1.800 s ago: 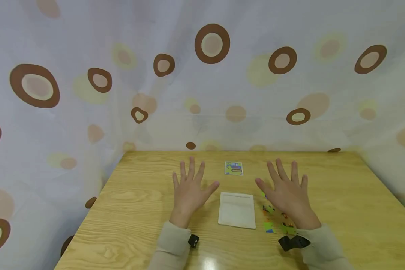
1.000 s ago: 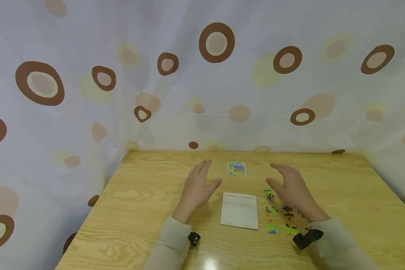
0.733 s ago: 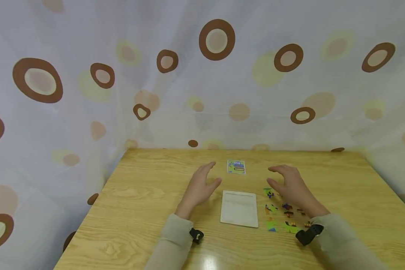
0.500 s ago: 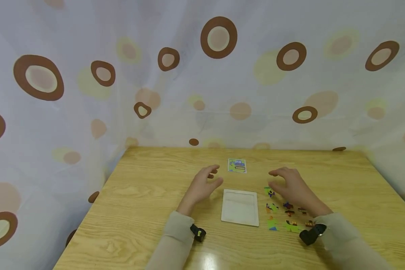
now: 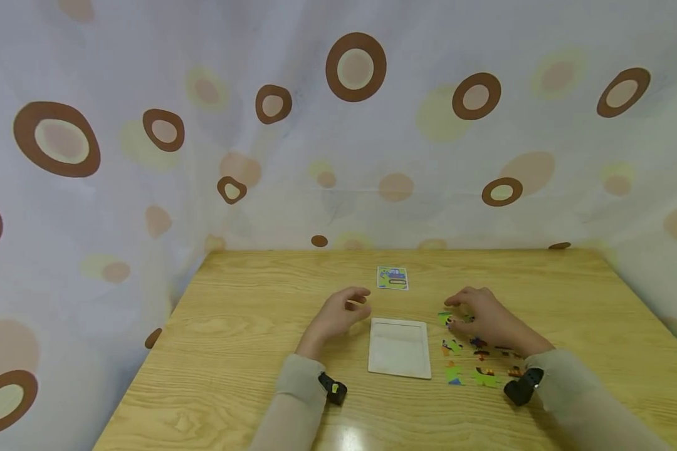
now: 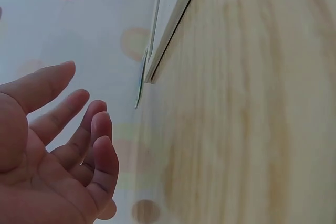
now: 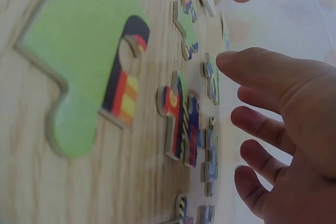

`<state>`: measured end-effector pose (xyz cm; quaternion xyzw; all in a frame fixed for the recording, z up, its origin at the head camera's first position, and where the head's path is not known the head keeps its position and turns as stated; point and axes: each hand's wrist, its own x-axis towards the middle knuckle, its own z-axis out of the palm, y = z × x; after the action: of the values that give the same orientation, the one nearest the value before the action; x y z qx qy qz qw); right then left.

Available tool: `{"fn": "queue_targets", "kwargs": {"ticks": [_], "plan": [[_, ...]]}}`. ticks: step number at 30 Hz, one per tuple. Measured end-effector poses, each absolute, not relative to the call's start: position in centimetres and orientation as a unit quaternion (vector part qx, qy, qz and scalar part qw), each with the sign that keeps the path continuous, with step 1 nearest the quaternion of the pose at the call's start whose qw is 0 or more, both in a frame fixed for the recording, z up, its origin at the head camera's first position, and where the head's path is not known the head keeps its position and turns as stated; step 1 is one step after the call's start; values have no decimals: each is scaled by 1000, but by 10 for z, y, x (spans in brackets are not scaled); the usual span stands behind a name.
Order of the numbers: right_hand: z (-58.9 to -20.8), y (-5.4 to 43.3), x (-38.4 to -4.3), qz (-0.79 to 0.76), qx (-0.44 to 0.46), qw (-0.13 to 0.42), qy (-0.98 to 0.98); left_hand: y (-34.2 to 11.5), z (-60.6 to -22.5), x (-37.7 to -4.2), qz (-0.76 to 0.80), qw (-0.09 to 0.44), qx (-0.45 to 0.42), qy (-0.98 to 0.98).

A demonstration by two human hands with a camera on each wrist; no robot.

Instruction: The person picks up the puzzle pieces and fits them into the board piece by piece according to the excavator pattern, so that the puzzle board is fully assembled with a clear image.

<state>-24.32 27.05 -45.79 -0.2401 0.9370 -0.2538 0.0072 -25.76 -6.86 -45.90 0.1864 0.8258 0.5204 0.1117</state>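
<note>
My right hand hovers over the back row of jigsaw puzzle pieces, its fingers loosely bent. In the right wrist view the thumb tip overlaps the edge of one puzzle piece, and no piece shows between thumb and fingers. Several more pieces lie spread below that hand, among them a green one with a blue corner and a large green one. Left of a pale square puzzle tray, my left hand is held in the air, holding nothing, with fingers softly bent.
Behind the tray a small picture card lies flat on the wooden table. A pale curtain with brown ring patterns stands along the back and sides.
Both hands were spread wide with straight fingers; they have since lowered and relaxed. The right hand has come down toward the back puzzle pieces. The tray, card and pieces look unmoved.
</note>
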Motion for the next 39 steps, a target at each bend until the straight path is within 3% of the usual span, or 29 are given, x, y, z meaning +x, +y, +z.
{"fn": "queue_targets", "kwargs": {"ticks": [17, 39], "plan": [[-463, 276, -246, -244, -244, 39, 938, -66, -466, -258, 477, 165, 184, 844], [-462, 267, -246, -252, -225, 47, 940, -68, -477, -259, 399, 129, 240, 875]]}}
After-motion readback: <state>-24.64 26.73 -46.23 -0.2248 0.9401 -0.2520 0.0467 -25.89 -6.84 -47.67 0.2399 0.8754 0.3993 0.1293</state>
